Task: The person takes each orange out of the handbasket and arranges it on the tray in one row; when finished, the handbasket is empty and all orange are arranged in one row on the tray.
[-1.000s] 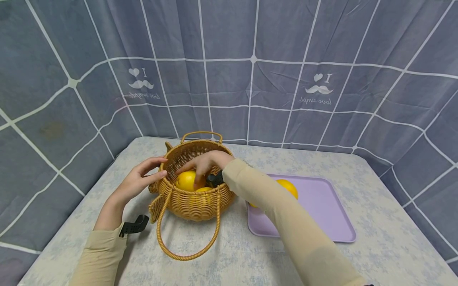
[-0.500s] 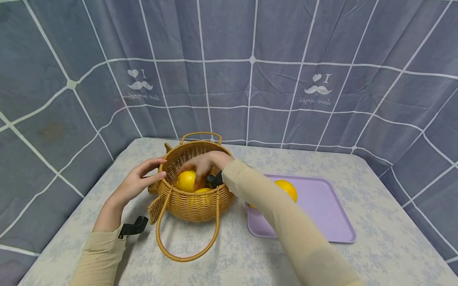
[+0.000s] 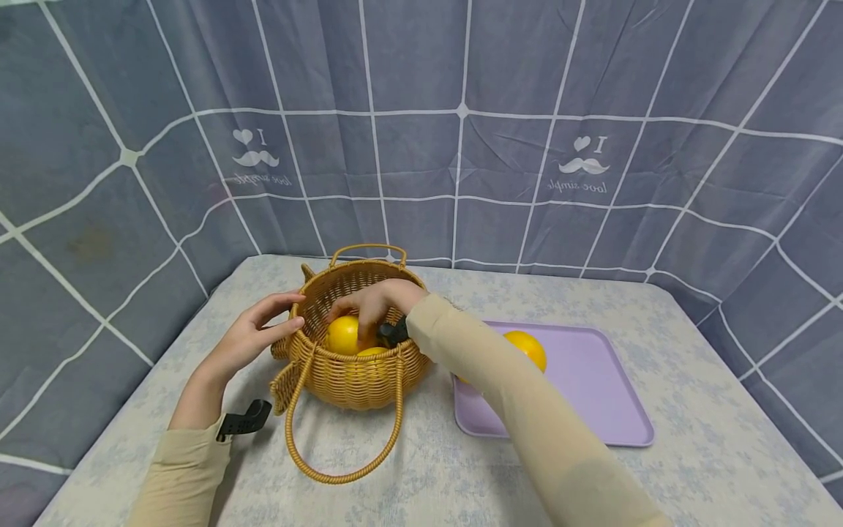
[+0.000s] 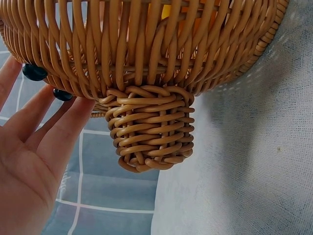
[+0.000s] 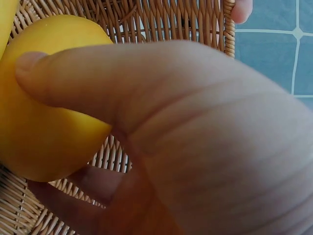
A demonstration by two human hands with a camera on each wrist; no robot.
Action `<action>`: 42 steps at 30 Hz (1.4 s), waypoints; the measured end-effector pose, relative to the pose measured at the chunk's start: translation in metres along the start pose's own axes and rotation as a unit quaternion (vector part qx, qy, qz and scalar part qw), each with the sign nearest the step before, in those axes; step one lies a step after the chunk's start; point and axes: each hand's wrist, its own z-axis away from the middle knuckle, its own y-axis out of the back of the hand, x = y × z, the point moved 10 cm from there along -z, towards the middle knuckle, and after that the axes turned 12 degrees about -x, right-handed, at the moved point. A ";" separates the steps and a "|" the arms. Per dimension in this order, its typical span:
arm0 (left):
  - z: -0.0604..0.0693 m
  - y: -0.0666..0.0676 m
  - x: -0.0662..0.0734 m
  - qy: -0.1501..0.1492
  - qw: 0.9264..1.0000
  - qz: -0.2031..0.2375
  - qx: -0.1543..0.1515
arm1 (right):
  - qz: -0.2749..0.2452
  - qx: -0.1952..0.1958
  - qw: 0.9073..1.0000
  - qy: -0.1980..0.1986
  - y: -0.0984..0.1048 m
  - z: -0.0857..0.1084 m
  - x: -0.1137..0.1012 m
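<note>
A wicker basket (image 3: 356, 380) stands left of centre with yellow fruit inside. My right hand (image 3: 378, 304) reaches into it and grips one yellow fruit (image 3: 342, 335); in the right wrist view the thumb of that hand (image 5: 195, 107) lies across the fruit (image 5: 49, 132) and fingers curl beneath it. A second fruit (image 3: 372, 351) shows beside it at the near rim. At the basket's left side, my left hand (image 3: 253, 329) touches the rim with thumb and fingers. The left wrist view shows this hand (image 4: 39, 147) with fingertips against the woven wall (image 4: 146, 44).
Right of the basket a purple tray (image 3: 593, 388) holds a yellow fruit (image 3: 527, 350), with part of another hidden by my right sleeve (image 3: 514, 388). The basket's front handle (image 3: 336, 479) hangs down over the table. A checked curtain (image 3: 421, 146) stands behind the table.
</note>
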 end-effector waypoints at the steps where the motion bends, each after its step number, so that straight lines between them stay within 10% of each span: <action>1: 0.000 0.000 0.000 -0.001 1.000 0.001 0.000 | 0.005 0.000 1.000 -0.002 0.000 0.000 0.000; 19: -0.001 0.004 0.004 -0.001 1.000 -0.007 0.003 | 0.072 0.004 0.997 -0.006 0.008 0.001 0.000; 27: 0.000 0.004 0.003 -0.007 1.000 -0.009 0.005 | 0.040 0.070 0.997 -0.013 0.022 0.017 0.005; 36: 0.001 0.000 0.001 -0.002 1.000 -0.001 0.003 | -0.009 0.152 0.983 0.100 0.037 0.051 -0.008; 42: 0.001 0.000 0.002 -0.001 1.000 0.002 0.004 | -0.074 0.182 0.957 0.215 0.042 0.082 -0.017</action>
